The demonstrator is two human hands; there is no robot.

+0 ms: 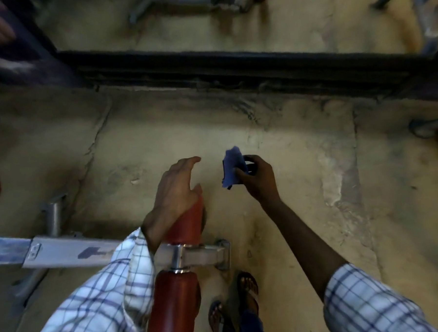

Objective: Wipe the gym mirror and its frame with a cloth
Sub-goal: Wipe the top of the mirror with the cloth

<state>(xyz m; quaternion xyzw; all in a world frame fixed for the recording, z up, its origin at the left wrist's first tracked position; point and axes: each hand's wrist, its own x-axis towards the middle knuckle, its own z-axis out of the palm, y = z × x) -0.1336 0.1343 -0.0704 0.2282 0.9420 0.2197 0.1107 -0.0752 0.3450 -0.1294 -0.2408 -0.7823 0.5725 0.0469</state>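
above cracked floor (288,162), right hand (258,181), crumpled cloth (232,169)

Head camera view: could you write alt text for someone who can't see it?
A person's right hand grips a small blue cloth above a worn floor, while the left hand rests on a red padded roller of a metal gym bench. Ahead, the dark frame of a mirror runs across the view, the cloth not touching it.

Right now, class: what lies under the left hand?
The left hand rests on a red padded roller fixed to a grey metal bar. The palm and wrist cover the roller's upper side, so that surface cannot be seen.
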